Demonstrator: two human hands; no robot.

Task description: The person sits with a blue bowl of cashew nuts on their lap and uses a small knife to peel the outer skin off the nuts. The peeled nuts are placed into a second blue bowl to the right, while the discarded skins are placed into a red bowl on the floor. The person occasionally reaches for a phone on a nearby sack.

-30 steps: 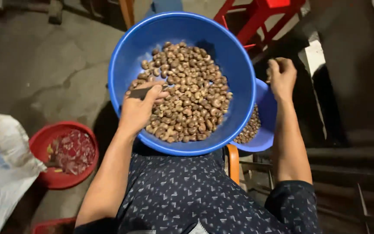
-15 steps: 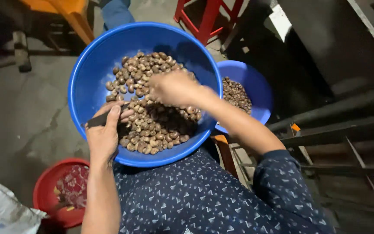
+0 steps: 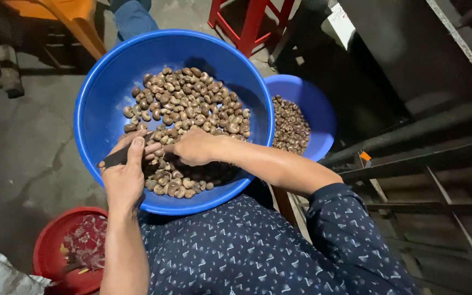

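Both hands sit inside the big blue basin (image 3: pixel 105 98), left hand (image 3: pixel 124 175) at the near-left wall, right hand (image 3: pixel 192 146) over the nuts (image 3: pixel 192 104). Far half of the basin is open above the nuts. Smaller blue bowl (image 3: pixel 315 109) touches the basin's right rim. Metal frame bars (image 3: pixel 411 164) block the right. Red tub (image 3: pixel 50 246) lies low left; bare floor (image 3: pixel 23 147) beside it.
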